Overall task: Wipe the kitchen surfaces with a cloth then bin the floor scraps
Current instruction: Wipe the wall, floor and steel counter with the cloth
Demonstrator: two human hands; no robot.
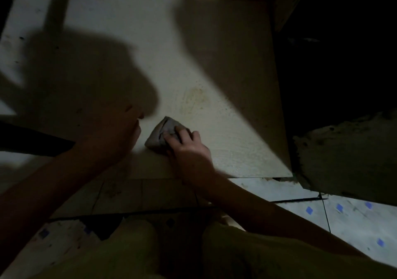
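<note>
A pale counter surface (214, 64) fills the middle of the head view, half in shadow. Near its front edge lies a crumpled grey cloth (161, 136). My right hand (189, 147) presses down on the cloth with its fingers curled over it. My left hand (116, 132) rests on the counter just left of the cloth, in deep shadow, fingers loosely bent and holding nothing that I can see. A faint brownish stain (195, 98) marks the counter beyond the cloth.
A rough grey block (348, 162) juts out at the counter's right front corner. Below the counter edge is a tiled floor with blue diamond marks (343, 218). A dark gap lies right of the counter. An upright post (58, 3) stands at the back left.
</note>
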